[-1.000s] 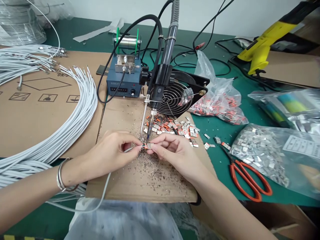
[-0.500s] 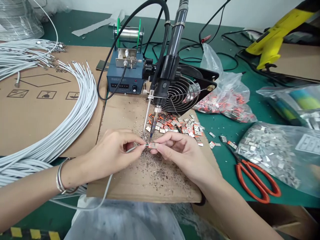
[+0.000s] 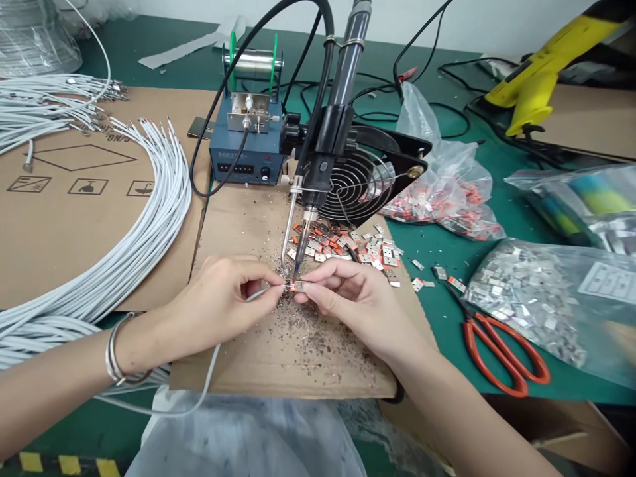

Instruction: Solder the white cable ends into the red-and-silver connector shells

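Note:
My left hand [image 3: 236, 291] pinches the stripped end of a white cable [image 3: 211, 371], whose tail loops down over the cardboard's front edge. Between thumb and finger of my right hand [image 3: 348, 298] is a small USB connector [image 3: 299, 286], metal with orange-red plastic. Wire ends and connector meet right under the tip of a clamped soldering iron [image 3: 304, 238]. A thin bent feed tube [image 3: 287, 245] comes down beside the tip. Whether the tip touches the joint I cannot tell. Several loose connectors [image 3: 370, 252] lie in a pile just behind my right hand.
A blue solder feeder [image 3: 243, 162] with a solder spool [image 3: 253, 63] stands behind, beside a black fan [image 3: 348, 189]. White cables [image 3: 163, 218] lie bundled at left. Red-handled scissors [image 3: 507, 351], a bag of metal pieces [image 3: 521, 298] and a bag of connectors [image 3: 447, 192] lie at right.
The whole view has shifted slightly. Both hands keep their pinch on the cable and the connector beneath the iron tip, with little other visible movement.

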The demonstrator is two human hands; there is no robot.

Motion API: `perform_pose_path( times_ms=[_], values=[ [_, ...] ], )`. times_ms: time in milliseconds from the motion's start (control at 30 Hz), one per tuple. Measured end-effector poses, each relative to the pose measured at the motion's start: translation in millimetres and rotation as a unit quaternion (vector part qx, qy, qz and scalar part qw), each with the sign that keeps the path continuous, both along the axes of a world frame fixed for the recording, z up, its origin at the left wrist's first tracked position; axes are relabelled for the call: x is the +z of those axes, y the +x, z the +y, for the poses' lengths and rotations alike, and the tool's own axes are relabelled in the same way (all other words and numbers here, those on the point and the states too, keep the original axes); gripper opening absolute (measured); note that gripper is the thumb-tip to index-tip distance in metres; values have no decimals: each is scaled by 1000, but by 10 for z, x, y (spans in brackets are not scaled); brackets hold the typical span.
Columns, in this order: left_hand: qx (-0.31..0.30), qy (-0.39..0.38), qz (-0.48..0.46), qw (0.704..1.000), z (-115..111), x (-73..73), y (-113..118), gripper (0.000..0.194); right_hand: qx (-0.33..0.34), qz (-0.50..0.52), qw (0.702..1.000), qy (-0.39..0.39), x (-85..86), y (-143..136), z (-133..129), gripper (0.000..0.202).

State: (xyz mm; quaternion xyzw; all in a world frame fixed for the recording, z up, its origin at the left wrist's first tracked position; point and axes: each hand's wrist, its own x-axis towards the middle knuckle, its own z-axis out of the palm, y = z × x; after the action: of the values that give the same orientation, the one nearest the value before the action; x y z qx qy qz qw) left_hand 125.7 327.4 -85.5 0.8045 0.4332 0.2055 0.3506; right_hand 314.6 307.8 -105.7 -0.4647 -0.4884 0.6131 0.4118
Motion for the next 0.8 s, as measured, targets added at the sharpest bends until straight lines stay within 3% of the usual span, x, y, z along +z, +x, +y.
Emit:
perform_pose_path(
  times_ms=[367, 500, 667, 800],
  values=[
    [-8, -34, 13, 999, -9, -37, -1, 19, 21, -37, 999, 3, 4, 25, -6, 13],
    [-18, -130, -15, 991, -97, 21, -17, 23, 61, -45, 997, 13, 60, 74, -33, 16],
    [-57, -288, -29, 956, -303, 200, -56, 23, 82, -28, 996, 5, 207, 102, -224, 17],
    [-69, -317, -65, 944, -539, 153, -69, 23, 77, 1, 997, -5, 287, 90, -443, 10]
  ],
)
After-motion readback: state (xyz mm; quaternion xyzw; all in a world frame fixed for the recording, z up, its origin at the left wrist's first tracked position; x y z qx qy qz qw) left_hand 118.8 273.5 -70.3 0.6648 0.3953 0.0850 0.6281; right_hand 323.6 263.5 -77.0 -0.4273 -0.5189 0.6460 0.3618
